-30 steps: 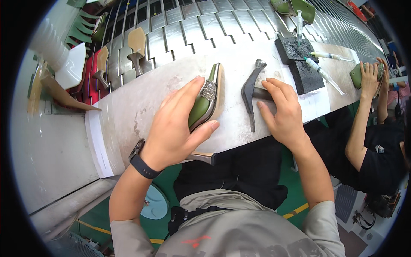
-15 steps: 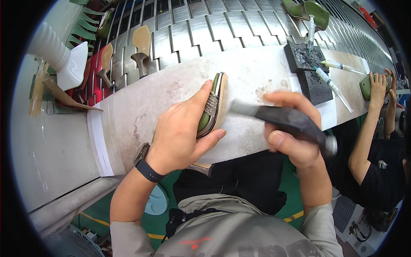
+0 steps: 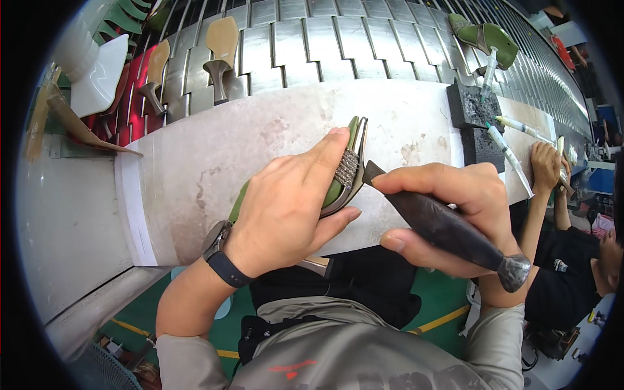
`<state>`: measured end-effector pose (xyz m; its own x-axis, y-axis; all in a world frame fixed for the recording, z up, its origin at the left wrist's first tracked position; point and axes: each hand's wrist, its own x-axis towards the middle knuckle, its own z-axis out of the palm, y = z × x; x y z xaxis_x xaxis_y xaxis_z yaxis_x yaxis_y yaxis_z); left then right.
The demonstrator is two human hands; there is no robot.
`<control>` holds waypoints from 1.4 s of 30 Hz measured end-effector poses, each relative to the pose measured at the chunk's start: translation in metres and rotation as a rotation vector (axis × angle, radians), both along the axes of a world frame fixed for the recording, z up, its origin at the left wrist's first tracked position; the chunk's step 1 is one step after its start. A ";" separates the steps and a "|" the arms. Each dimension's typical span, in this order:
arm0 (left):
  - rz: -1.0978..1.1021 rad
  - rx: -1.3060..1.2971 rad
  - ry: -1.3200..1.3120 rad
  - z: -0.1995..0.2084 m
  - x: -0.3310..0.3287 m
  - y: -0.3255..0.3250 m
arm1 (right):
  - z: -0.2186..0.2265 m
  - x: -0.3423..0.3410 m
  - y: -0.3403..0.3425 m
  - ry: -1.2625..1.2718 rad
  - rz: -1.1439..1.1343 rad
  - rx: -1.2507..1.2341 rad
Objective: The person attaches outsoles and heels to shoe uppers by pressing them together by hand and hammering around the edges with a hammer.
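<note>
1. Head view: the left hand (image 3: 286, 208) is closed around a green shoe (image 3: 343, 179) with a studded silver band, held on edge on the pale workbench (image 3: 214, 156); its sole faces the right hand.
2. The right hand (image 3: 455, 214) is wrapped tightly around a dark-handled tool (image 3: 448, 231), whose tip touches the shoe's sole edge just beside the left fingertips.
3. Half a second ago the tool lay higher and more level across the right fist; now its tip is lowered to the shoe.
4. Beyond the grip, to the right, stands a black block (image 3: 478, 123) with syringe-like applicators (image 3: 510, 153). Farther off, tan soles (image 3: 221, 52) and another green shoe (image 3: 487, 39) lie on the metal conveyor (image 3: 325, 45).
5. A co-worker's hands (image 3: 546, 166) work at the right, well apart.
</note>
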<state>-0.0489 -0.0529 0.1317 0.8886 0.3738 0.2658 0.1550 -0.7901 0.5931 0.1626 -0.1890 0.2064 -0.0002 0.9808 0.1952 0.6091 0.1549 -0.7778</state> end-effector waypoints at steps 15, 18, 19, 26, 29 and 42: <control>0.013 -0.044 -0.072 -0.001 -0.006 0.004 | -0.008 -0.001 0.010 -0.063 0.062 -0.019; 0.005 -0.048 -0.085 -0.001 -0.006 0.003 | -0.013 -0.001 0.012 -0.103 0.092 0.084; 0.003 -0.059 -0.081 -0.002 -0.006 0.003 | -0.011 0.000 0.015 -0.107 0.097 0.090; -0.039 -0.035 -0.010 0.003 -0.010 0.007 | 0.023 0.019 0.048 0.124 0.161 -0.481; -0.029 -0.042 -0.027 0.004 -0.008 0.007 | 0.023 0.017 0.054 0.191 0.160 -0.469; -0.066 -0.020 -0.094 -0.001 -0.010 0.007 | 0.000 0.010 0.035 0.514 -0.097 -0.538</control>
<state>-0.0590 -0.0461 0.1304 0.8830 0.3213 0.3423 0.0456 -0.7843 0.6187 0.1726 -0.1536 0.2059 0.0529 0.9317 -0.3593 0.1402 -0.3632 -0.9211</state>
